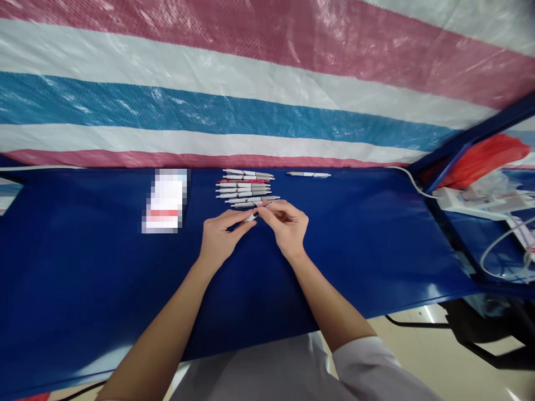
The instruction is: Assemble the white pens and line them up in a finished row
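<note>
Pinching one white pen (256, 213) between left hand (219, 240) and right hand (286, 225), fingertips pressed on it from both ends, just above the blue table (83, 278). No readable writing on it; too small to tell. Just beyond, a row of white pens (246, 188), one red-banded. Farther right, a lone pen (308, 175). Left, a blurred-out card (165, 200), unreadable. Behind, striped tarp (251, 83).

No readable text anywhere. Card stack (165, 200) on the tabletop (83, 267) pixelated, with only a red band showing. Print on the row of pens (246, 188) too small to make out.
</note>
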`<state>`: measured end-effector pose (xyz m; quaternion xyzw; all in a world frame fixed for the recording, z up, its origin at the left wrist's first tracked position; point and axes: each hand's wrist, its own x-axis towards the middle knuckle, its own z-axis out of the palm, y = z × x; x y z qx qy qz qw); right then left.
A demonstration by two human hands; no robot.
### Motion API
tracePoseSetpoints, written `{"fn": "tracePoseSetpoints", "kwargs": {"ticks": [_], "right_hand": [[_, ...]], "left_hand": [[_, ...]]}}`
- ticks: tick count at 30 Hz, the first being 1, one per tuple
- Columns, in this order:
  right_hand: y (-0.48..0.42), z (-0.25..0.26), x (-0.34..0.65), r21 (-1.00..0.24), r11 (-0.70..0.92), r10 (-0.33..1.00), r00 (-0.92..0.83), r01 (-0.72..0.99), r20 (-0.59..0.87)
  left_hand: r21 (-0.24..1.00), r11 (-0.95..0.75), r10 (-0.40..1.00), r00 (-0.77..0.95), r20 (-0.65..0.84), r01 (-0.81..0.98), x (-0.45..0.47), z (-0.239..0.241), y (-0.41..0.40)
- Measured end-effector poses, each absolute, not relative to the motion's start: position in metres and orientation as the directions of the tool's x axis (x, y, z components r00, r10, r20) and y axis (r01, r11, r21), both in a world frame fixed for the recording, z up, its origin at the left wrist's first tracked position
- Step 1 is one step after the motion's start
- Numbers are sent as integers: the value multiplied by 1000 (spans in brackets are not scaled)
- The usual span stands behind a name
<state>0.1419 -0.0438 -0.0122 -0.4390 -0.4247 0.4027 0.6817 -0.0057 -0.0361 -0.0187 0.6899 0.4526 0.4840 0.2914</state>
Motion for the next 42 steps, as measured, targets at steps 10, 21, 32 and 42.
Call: {"fn": "tracePoseSetpoints", "kwargs": {"ticks": [10, 21, 32, 42], "right_hand": [[-39, -8, 155, -987, 41, 985, 172, -155, 14], [-36, -8, 208, -707, 344, 938, -201, 618, 281], [-30, -6, 212, -72, 645, 755, -620, 761, 213], [-25, -4, 203, -219, 581, 812, -539, 784, 225]], "left_hand": [[841, -427, 904, 133, 407, 332, -11, -18, -36], [861, -357, 934, 129, 333, 361, -19, -17, -33], [818, -401, 916, 164, 366, 412, -18, -20, -30], [788, -405, 914, 178, 365, 464, -16, -18, -30]]}}
